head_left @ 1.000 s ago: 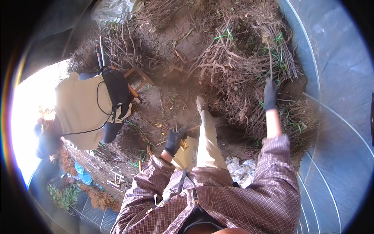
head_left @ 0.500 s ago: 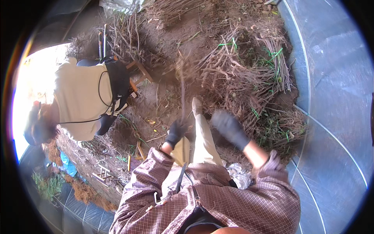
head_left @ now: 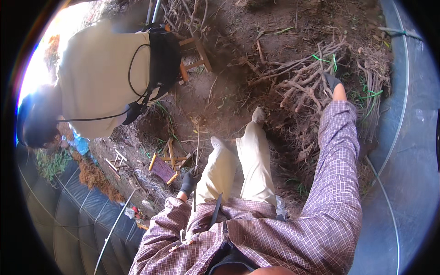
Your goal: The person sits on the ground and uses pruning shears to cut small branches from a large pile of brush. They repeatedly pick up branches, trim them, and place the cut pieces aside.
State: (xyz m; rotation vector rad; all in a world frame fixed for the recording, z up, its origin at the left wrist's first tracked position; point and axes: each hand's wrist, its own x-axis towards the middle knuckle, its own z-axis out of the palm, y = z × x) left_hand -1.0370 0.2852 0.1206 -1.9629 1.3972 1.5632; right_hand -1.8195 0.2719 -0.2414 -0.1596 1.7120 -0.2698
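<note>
My left hand (head_left: 189,182), in a dark glove, is closed round a thin upright stem (head_left: 198,149) beside my left thigh. My right arm is stretched far forward and to the right. The gloved right hand (head_left: 332,81) rests at a bundle of bare woody branches (head_left: 302,87) bound with green ties. Its fingers are partly lost among the branches, so their grip does not show. The bundle lies on a heap of rooty, soil-covered stems right of my feet.
A co-worker (head_left: 105,78) bends over at the left, by a wooden frame (head_left: 197,55). A small wooden stool (head_left: 165,167) stands near my left hand. Another tied bundle (head_left: 376,96) lies by the plastic sheet wall (head_left: 412,137) at the right. Bare soil (head_left: 220,87) lies ahead.
My right hand has reached forward and right, from near my knee to the tied bundle. My left hand has come back toward my left hip with the stem. The view has shifted.
</note>
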